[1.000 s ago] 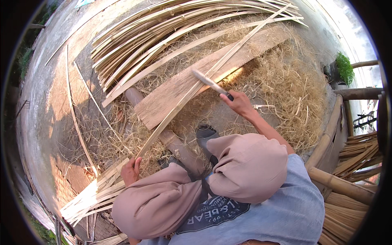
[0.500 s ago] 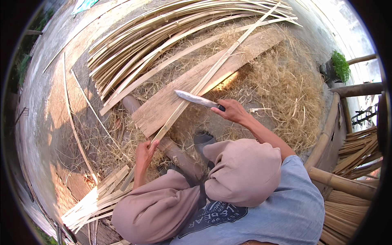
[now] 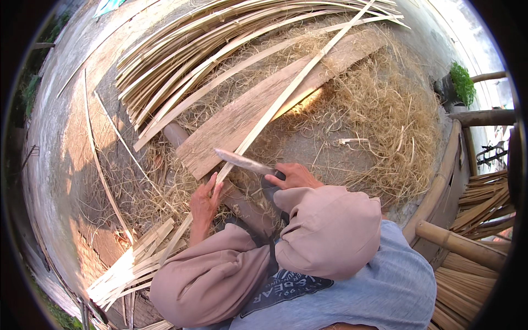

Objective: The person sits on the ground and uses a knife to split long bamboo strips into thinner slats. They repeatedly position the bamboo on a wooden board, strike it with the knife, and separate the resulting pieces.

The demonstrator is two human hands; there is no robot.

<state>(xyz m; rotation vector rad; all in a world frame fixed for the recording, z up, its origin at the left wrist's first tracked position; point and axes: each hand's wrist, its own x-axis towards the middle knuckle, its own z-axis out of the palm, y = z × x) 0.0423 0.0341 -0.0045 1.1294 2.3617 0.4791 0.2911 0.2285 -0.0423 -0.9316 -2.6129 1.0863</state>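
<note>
A long, pale bamboo strip (image 3: 286,94) runs slantwise from the far right, across a wide wooden plank (image 3: 242,119), down past my left knee. My left hand (image 3: 204,205) grips it just beyond the plank's near end, fingers around the strip. My right hand (image 3: 297,175) is closed on the dark handle of a knife (image 3: 246,163). The blade lies across the strip a little above my left fingers, its tip pointing left. Part of the strip is hidden under the blade and my left hand.
A big bundle of split bamboo strips (image 3: 209,49) lies at the far side. Curly shavings (image 3: 379,121) cover the ground on the right. More strips (image 3: 129,269) rest by my left knee. A thick pole (image 3: 247,209) lies under the plank. Bamboo railing (image 3: 456,245) stands at right.
The knife and my right hand have moved down the strip toward me, closer to my left hand. My left hand has shifted slightly, its fingers less tightly curled.
</note>
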